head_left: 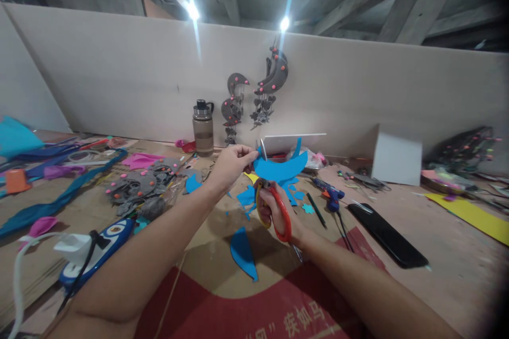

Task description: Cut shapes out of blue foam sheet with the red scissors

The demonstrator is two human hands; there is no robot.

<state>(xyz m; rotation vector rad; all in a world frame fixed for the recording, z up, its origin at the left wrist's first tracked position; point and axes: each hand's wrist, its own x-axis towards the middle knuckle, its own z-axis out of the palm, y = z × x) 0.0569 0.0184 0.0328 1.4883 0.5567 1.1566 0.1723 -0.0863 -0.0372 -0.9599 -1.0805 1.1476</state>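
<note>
My left hand [237, 163] pinches the left tip of a blue crescent-shaped sheet [280, 168], which looks like felt or foam. In my right hand [274, 209] is a pair of scissors with red and yellow handles [285, 217]. Its blades point up and stand apart at the crescent's left end, close to my left fingertips. Under my hands lie several blue offcuts [247, 197]. Nearer to me, a blue half-moon piece [244, 254] rests on the cardboard [207, 270].
A glue gun [332, 195], a dark pencil [316, 211] and a black phone [387, 235] lie to the right. At left are grey felt pieces [145, 185] and a blue power strip [115, 233]. A water bottle [203, 130] stands behind; grey moon hangings [274, 74] hang on the wall.
</note>
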